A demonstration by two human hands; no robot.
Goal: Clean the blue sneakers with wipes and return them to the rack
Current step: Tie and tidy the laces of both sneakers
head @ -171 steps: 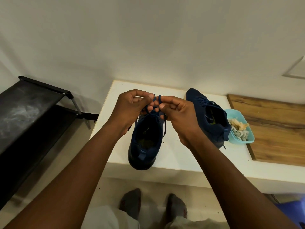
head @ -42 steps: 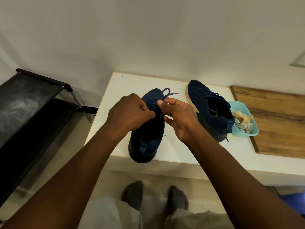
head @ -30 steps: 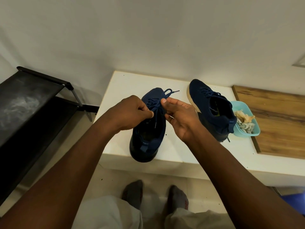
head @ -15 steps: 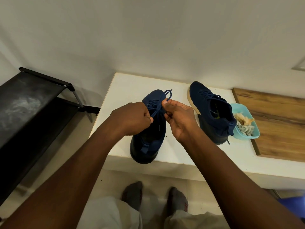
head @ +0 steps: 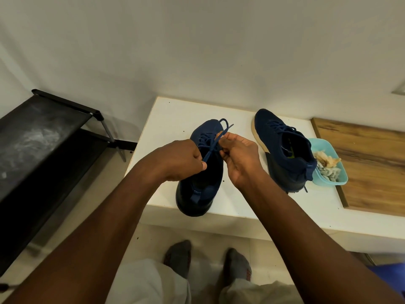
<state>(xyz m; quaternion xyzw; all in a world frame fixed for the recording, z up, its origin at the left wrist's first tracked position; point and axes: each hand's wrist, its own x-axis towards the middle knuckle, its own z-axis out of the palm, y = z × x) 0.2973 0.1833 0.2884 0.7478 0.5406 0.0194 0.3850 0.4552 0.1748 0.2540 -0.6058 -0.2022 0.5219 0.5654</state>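
**Supervisor:** Report positions, left to right.

**Operator:** I noted the rack (head: 43, 137) beside the left end of the table (head: 171, 119). The left hand (head: 179, 159) pinched the lace (head: 210, 150) with curled fingers. The right hand (head: 241, 159) pinched its other end. Both hands were above the near sneaker (head: 197, 194), which stood on the table with its heel toward me. I judged the lace was drawn taut for tying.

**Supervisor:** And the rest?

**Operator:** The second sneaker (head: 282, 150) stood farther right, just beside the tub (head: 331, 185) of used wipes (head: 326, 165). It was presumably parked there pending racking.

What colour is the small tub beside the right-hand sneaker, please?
Light turquoise tub, clearest in the head view.
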